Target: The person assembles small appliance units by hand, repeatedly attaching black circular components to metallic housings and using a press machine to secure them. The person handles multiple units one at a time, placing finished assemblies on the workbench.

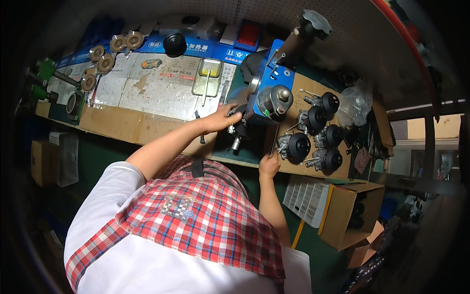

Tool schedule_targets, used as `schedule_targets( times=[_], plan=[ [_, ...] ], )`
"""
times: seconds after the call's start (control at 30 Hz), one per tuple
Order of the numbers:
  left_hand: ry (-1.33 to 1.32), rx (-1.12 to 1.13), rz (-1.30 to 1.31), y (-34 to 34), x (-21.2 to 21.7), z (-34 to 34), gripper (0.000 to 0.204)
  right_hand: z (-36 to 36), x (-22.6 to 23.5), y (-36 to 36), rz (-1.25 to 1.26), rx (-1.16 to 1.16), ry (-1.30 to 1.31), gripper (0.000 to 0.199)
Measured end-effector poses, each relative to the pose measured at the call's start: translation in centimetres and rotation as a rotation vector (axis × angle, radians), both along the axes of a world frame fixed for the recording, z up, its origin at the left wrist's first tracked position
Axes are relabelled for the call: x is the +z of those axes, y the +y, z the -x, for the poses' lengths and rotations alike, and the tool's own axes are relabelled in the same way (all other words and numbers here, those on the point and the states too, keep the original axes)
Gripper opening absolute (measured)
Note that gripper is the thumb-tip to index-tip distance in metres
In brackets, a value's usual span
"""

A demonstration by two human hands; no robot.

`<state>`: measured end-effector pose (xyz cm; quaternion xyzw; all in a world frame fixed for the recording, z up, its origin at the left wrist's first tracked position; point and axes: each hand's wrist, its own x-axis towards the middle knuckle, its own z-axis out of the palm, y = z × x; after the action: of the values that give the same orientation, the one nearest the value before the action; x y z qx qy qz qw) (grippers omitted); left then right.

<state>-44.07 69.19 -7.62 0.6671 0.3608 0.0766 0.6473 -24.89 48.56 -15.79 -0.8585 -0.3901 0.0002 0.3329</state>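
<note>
Cluttered bench, blue press (270, 81).
Left hand (220, 119) grips a black part (241, 121), rigid, heavy-looking, best held by its rim; right hand (269, 165) pinches a plate (272, 139).

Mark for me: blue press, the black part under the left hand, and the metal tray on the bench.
blue press (268, 83), head view, on its blue front plate.
black part (240, 122), head view, on its dark body beside the left hand (219, 120).
metal tray (208, 77), head view, on its rim.

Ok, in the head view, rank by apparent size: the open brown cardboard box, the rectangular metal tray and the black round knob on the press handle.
1. Open brown cardboard box, clearly largest.
2. Rectangular metal tray.
3. Black round knob on the press handle, smallest, though it stands nearer the camera, so the gap to the tray is unsure.
</note>
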Motion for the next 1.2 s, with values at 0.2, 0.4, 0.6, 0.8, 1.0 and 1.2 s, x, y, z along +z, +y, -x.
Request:
schedule_targets(
  times=[0.2, 0.4, 0.6, 0.8, 1.0, 1.2],
  plan=[
    [-0.103, 0.337, 0.539, -2.2, 1.7, -2.4, 0.067, 0.5, 4.4, -2.8, 0.188, 0.041, 0.32, 0.023],
    [-0.059, 0.547, 0.377, -3.2, 2.5, -3.9, 0.083, 1.8, 24.1, -9.1, 0.287, 0.323, 1.181, 0.043],
    [-0.075, 0.61, 0.37, -2.8, 5.3, -2.0, 0.058, -1.3, 25.5, -10.7, -0.332, 0.707, 1.773, 0.113],
    [0.01, 0.454, 0.047, -1.8, 3.3, 4.7, 0.055, 7.5, 15.0, -0.2, -0.018, 0.279, 1.367, 0.063],
    [-0.008, 0.399, -0.204, -0.1, 7.0, 13.0, 0.053, 15.2, 18.2, 11.5, 0.149, 0.319, 0.926, 0.059],
    [-0.257, 0.296, -0.501, 2.3, 8.5, 20.7, 0.056, 20.7, 22.9, 16.0, 0.247, 0.531, 0.708, 0.062]
  ],
)
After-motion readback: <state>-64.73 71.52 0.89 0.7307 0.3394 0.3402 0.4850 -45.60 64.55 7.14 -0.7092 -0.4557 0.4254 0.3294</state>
